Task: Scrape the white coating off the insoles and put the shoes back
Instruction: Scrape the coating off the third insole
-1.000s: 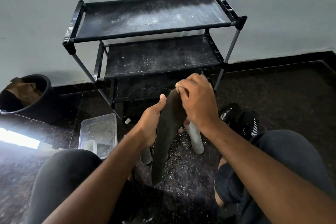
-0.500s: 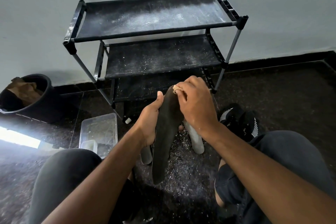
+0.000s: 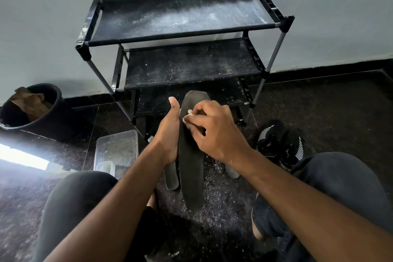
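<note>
Two hands work on one dark insole (image 3: 191, 155), held upright at the centre of the view. The left hand (image 3: 168, 134) grips its left edge with the thumb raised; the fingers behind are hidden. The right hand (image 3: 212, 132), at 3 o'clock of the insole's upper part, has its fingertips curled and pinched on a small pale lump (image 3: 188, 114) pressed to the insole face; what the lump is cannot be made out. The insole's lower tip points down toward the floor (image 3: 319, 112), over a scatter of pale scrapings (image 3: 214, 189).

Two more pale insoles lie on the floor, each mostly covered: one (image 3: 171, 178) shows under the left wrist at 7 o'clock of the held insole, the other (image 3: 232, 173) peeks out below the right wrist at 4 o'clock. One pair of black shoes (image 3: 278, 144) with white stripes sits at 3 o'clock, partly cut by the right knee.

One black shoe rack (image 3: 182, 17) with three shelves stands at 12 o'clock against the wall, its top shelf dusted white; the lowest shelf is largely hidden by the hands. One clear plastic tub (image 3: 117, 149) rests at 9 o'clock, its contents blurred. One dark bucket (image 3: 42, 117) at 10 o'clock holds something brown, crumpled and unclear.
</note>
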A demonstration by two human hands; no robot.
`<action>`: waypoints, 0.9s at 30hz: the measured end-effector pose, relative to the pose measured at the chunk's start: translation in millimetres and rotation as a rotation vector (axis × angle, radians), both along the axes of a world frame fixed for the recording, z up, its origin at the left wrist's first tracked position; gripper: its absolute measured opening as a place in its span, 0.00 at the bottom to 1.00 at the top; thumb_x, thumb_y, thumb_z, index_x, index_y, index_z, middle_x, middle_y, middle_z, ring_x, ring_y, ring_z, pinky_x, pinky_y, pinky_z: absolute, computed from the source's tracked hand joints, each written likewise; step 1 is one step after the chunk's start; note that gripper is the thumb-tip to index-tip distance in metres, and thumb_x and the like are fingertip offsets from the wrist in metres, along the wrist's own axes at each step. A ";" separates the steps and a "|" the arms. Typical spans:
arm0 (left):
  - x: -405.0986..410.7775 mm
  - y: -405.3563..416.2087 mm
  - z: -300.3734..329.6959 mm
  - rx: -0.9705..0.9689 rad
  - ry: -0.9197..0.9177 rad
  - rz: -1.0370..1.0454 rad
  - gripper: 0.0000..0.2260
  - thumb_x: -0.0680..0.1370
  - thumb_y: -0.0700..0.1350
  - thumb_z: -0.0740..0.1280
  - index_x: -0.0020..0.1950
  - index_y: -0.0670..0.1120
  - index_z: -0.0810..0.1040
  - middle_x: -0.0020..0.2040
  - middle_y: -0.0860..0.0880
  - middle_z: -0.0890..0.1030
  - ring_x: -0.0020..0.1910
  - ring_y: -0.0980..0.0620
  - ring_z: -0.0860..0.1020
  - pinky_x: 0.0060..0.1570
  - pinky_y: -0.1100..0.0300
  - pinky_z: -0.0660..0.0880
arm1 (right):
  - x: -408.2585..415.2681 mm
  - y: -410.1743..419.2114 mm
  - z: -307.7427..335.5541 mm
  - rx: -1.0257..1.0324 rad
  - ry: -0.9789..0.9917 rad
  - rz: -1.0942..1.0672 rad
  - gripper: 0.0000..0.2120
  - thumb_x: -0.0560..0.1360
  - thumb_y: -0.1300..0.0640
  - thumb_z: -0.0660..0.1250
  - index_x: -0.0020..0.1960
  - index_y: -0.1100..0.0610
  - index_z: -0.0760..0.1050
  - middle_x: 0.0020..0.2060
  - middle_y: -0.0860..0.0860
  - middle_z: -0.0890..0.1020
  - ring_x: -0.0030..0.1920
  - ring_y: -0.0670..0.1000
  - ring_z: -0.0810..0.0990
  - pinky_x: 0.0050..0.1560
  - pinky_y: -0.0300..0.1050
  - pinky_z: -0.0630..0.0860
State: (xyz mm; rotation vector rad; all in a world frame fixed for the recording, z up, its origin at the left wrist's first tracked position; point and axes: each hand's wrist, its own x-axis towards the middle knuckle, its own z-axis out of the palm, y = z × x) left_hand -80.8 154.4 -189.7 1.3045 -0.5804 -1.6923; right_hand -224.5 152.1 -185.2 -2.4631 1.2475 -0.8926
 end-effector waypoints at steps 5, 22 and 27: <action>1.8 -0.7 2.2 -0.010 -0.017 0.010 0.41 0.81 0.71 0.47 0.67 0.40 0.80 0.59 0.39 0.85 0.60 0.44 0.84 0.59 0.49 0.80 | 3.9 0.8 -4.0 -0.001 -0.076 0.085 0.11 0.77 0.62 0.70 0.59 0.61 0.81 0.49 0.53 0.79 0.51 0.52 0.76 0.55 0.51 0.76; -7.0 2.5 -2.3 -0.035 0.133 -0.049 0.33 0.84 0.67 0.46 0.64 0.45 0.80 0.52 0.42 0.85 0.47 0.45 0.85 0.47 0.51 0.83 | -8.3 -19.8 -1.3 -0.053 -0.072 -0.150 0.07 0.80 0.61 0.66 0.52 0.62 0.82 0.43 0.53 0.78 0.46 0.53 0.76 0.46 0.54 0.77; -0.3 -0.9 -3.1 0.027 0.098 -0.051 0.38 0.82 0.71 0.47 0.67 0.43 0.80 0.59 0.40 0.85 0.60 0.45 0.84 0.62 0.49 0.77 | 2.7 -0.8 1.7 -0.150 0.071 0.017 0.09 0.80 0.58 0.64 0.49 0.59 0.82 0.40 0.52 0.79 0.44 0.53 0.75 0.43 0.52 0.74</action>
